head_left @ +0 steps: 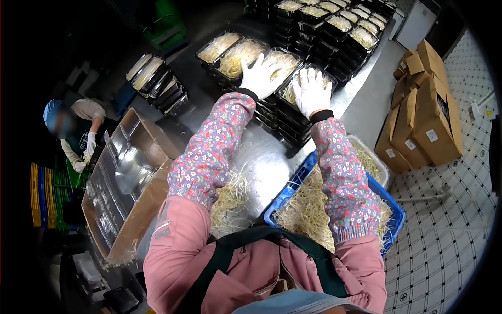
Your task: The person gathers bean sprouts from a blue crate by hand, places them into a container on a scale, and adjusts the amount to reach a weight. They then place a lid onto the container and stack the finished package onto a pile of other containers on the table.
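Note:
My left hand (258,77), in a white glove, lies with spread fingers over two black trays heaped with bean sprouts (239,58). It rests where the left-middle tray meets the tray of sprouts (283,62) beside it. Also gloved, my right hand (312,90) lies flat with fingers stretched over the rightmost black tray (289,94) in this row. These trays sit on top of stacks of black trays (294,131). Below my right sleeve stands a blue crate (280,201) full of loose sprouts. A loose pile of sprouts (231,201) lies on the metal table near my left sleeve.
Many stacked, filled trays (361,37) stand at the back right, and a smaller stack (157,78) at the left. A cardboard box (151,196) holds clear plastic lids. Brown cartons (418,118) stand on the right-hand floor. A co-worker (78,128) works at far left.

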Action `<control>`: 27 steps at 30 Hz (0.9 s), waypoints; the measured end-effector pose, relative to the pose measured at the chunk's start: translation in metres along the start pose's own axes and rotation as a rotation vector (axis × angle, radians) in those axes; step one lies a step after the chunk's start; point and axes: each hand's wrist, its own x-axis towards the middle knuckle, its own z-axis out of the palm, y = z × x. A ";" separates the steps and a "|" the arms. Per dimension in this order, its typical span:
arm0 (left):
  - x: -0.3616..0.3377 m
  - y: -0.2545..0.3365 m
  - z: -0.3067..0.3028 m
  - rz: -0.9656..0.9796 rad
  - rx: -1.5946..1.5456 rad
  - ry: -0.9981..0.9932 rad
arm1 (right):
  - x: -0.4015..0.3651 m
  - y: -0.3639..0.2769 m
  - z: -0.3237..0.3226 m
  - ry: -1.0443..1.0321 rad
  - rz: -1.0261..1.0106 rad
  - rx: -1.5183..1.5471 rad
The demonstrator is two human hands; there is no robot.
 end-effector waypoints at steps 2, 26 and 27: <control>-0.003 -0.003 -0.008 0.001 -0.021 -0.048 | 0.001 0.007 0.002 0.005 -0.004 0.026; -0.170 -0.060 0.136 -1.208 -1.789 0.252 | -0.169 -0.034 -0.009 0.391 0.445 1.154; -0.169 -0.058 0.143 -1.265 -1.860 0.174 | -0.185 -0.040 0.016 0.331 0.603 1.309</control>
